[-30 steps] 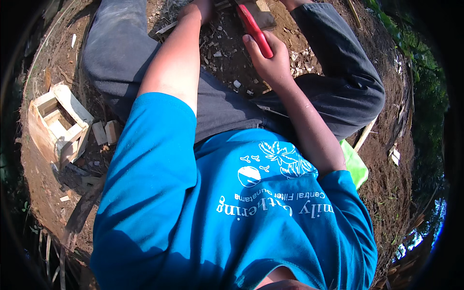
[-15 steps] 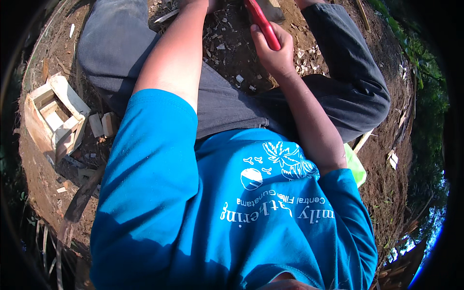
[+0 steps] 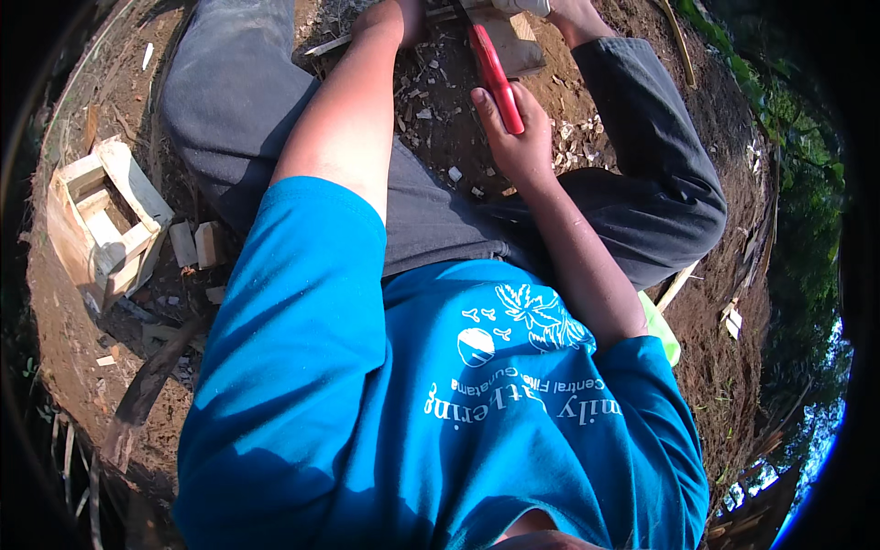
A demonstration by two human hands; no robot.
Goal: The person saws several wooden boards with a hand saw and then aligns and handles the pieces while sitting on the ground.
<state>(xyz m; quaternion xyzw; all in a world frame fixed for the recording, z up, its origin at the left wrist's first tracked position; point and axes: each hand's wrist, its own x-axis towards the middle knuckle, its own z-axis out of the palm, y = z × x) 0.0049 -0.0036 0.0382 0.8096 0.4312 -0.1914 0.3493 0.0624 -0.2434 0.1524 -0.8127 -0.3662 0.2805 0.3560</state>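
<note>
I sit on bare soil with my legs in grey trousers spread apart. My right hand (image 3: 521, 137) is closed around the red handle of a tool (image 3: 495, 78), whose far end points at a pale wooden block (image 3: 515, 48) on the ground between my legs. My left arm reaches forward, and my left hand (image 3: 394, 20) lies at the top rim beside a thin wooden strip (image 3: 321, 46). Its fingers are cut off by the rim. Wood chips (image 3: 431, 110) litter the soil under both hands.
A small crate of pale wooden slats (image 3: 101, 220) stands on the ground at my left, with short wood offcuts (image 3: 197, 243) beside it. A dark plank (image 3: 147, 385) lies lower left. A light green object (image 3: 662, 330) shows behind my right elbow. Green bushes line the right edge.
My right hand with the red-handled tool pushed forward a little, then drew back toward my body. My left hand stayed at the top rim.
</note>
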